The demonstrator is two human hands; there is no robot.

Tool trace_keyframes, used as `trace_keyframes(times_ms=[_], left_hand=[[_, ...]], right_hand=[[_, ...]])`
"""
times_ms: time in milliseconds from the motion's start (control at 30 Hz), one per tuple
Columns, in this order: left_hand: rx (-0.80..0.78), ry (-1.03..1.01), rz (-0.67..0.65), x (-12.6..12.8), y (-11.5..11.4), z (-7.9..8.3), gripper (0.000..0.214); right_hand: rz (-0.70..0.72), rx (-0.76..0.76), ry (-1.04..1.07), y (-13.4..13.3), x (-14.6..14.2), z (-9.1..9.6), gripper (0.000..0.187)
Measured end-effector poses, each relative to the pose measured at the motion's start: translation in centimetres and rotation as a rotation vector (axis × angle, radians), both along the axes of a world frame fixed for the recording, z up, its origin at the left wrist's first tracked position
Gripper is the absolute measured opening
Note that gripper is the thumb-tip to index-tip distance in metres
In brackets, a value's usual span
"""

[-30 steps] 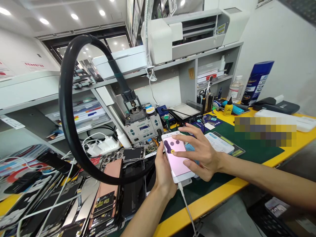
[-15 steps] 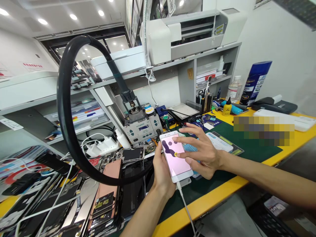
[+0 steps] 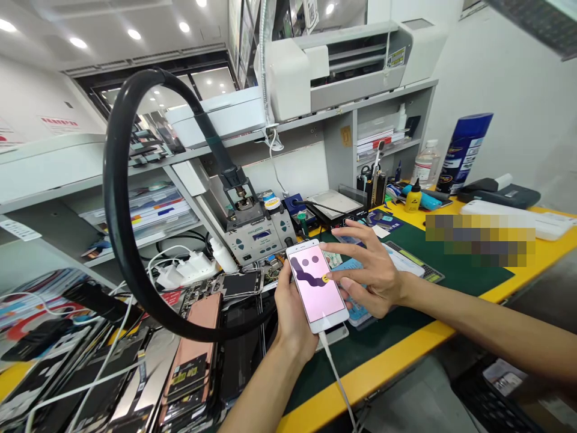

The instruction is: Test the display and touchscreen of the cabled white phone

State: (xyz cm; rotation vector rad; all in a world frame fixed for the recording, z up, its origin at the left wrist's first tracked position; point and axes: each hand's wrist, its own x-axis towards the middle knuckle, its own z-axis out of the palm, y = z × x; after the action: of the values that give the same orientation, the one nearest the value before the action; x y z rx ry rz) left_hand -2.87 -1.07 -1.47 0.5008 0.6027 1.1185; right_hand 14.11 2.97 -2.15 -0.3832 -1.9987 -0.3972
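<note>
A white smartphone (image 3: 321, 304) with a lit pink screen is held from below and behind by my left hand (image 3: 293, 319), thumb along its left edge. Dark purple marks and a small yellow spot show on the screen. My right hand (image 3: 372, 270) is over the screen's right side, fingers spread, one fingertip at the yellow spot. Nothing is held in that hand. From the phone's lower end a white cable (image 3: 333, 367) runs down past the table edge. Part of my left hand is hidden behind the phone.
Stacked phone parts (image 3: 189, 361) fill the left. A thick black hose (image 3: 110, 198) arches up from a grey soldering station (image 3: 261, 240). A green mat (image 3: 469, 258) covers the yellow table. A yellow bottle (image 3: 413, 197) and a blue spray can (image 3: 466, 150) stand at the right.
My right fingertip has moved slightly right across the screen, and the purple mark has lengthened with it. The yellow spot follows the fingertip. My left hand keeps its hold on the phone.
</note>
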Motion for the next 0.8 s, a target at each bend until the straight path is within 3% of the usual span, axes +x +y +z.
trace_keyframes(times_ms=[800], left_hand=[[0.030, -0.026, -0.107, -0.08, -0.02, -0.60, 0.060]], right_hand=[[-0.126, -0.034, 0.092, 0.84, 0.09, -0.59, 0.026]])
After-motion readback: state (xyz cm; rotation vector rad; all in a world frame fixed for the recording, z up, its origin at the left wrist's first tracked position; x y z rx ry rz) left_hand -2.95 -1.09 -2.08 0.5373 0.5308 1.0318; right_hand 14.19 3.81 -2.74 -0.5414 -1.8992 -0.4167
